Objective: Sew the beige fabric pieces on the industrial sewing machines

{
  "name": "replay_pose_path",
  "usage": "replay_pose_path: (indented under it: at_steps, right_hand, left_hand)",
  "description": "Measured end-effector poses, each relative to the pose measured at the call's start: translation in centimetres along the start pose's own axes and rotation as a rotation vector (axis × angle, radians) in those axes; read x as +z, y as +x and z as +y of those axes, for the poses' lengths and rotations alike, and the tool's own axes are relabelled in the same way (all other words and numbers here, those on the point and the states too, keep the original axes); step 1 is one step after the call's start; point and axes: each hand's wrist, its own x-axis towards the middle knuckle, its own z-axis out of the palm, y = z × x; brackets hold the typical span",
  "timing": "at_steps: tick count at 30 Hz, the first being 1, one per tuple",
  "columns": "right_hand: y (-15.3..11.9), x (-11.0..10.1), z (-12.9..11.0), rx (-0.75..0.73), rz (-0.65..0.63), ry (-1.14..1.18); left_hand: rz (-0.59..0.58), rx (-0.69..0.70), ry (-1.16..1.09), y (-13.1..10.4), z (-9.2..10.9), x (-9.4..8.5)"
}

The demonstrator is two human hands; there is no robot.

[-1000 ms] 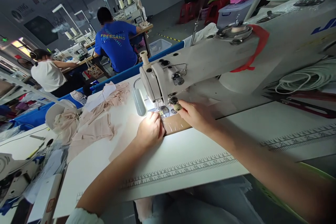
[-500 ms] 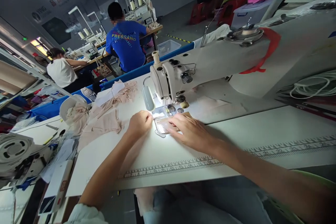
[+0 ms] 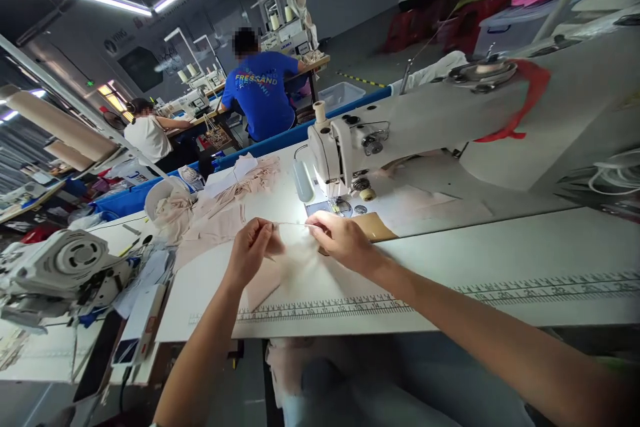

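In front of the sewing machine, a thin pale beige fabric piece hangs with its top edge pulled straight between my two hands. My left hand pinches one end of that edge. Its other end is pinched by my right hand, just in front of the needle area. The lower part of the fabric is blurred and spreads over the white table. A brown flat piece lies beside my right hand, partly covered by it.
Beige cloth pieces and a white container of cloth lie to the left. A ruler scale runs along the white table's front. Another machine stands at far left. Two people sit working further back.
My hands have drawn back from the needle area and now stretch the fabric's edge between them. The brown piece shows more. The camera view has shifted, moving the scene rightward.
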Motion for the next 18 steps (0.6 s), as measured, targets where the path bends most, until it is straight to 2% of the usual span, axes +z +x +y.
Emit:
replay_pose_path:
  at_steps: [2,4,6,9,11,13,16,18]
  right_hand:
    - [-0.5,-0.9,0.8,-0.017,-0.034,0.087]
    - [-1.1,-1.6,1.9,-0.078,-0.048,0.108]
    - [-1.5,-2.0,3.1,-0.190,-0.006,-0.039]
    - [-1.8,-1.9,4.5,-0.360,0.104,-0.399]
    - [-1.8,-1.7,5.0,-0.414,0.195,-0.568]
    - [-1.9,-1.6,5.3,-0.399,0.272,-0.669]
    - [-2.1,-1.8,5.7,-0.332,0.284,-0.701]
    - [-2.2,-1.9,5.9,-0.302,0.263,-0.676]
  left_hand:
    - [-0.051,-0.082,0.013,-0.4,-1.1,-1.0]
    - [-0.121,-0.120,0.127,-0.9,-2.2,-1.7]
    - [-0.136,-0.101,0.325,-1.6,-3.3,-1.8]
    - [-0.092,-0.060,0.639,-2.2,-4.7,-1.8]
    - [-0.030,0.009,0.781,-2.1,-5.4,-2.2]
    - [0.061,0.133,0.859,-1.7,-6.1,-3.3]
    - [0.154,0.301,0.932,-0.5,-7.0,-5.7]
    - [0.126,0.353,0.961,0.6,-7.5,-6.9]
